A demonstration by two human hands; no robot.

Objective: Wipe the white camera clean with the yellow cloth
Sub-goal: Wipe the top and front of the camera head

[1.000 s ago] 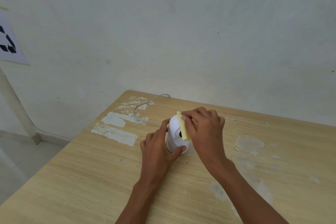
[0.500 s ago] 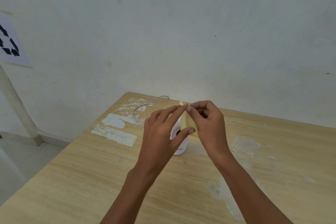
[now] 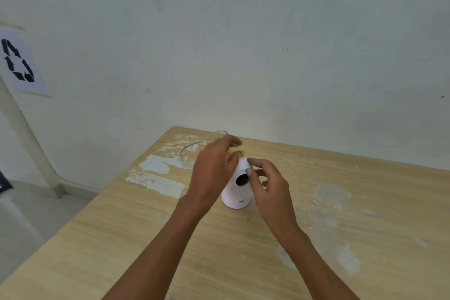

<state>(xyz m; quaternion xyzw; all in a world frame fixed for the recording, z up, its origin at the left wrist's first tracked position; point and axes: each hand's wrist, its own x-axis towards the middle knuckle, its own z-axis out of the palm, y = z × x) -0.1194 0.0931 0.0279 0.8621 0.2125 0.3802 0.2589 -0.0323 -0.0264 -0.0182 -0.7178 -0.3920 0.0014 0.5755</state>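
Observation:
The white camera (image 3: pixel 235 196) stands upright on the wooden table (image 3: pixel 121 238), its dark lens facing me. My left hand (image 3: pixel 213 170) hovers just left of the camera's head, fingers curled over a small, blurred piece of the yellow cloth (image 3: pixel 233 154), which shows only between the fingers above the camera's top. My right hand (image 3: pixel 271 186) is on the camera's right side, with its thumb tip touching the head beside the lens. The other fingers are loosely curled and hold nothing.
A thin white cable (image 3: pixel 192 147) loops from behind the camera toward the table's far edge at the wall. White paint patches (image 3: pixel 155 173) mark the table left and right of the camera. A recycling sign (image 3: pixel 18 61) hangs on the wall at far left.
The cloth has passed from my right hand to my left. My left hand left the camera's base and rose beside its head; my right hand dropped to the camera's right side.

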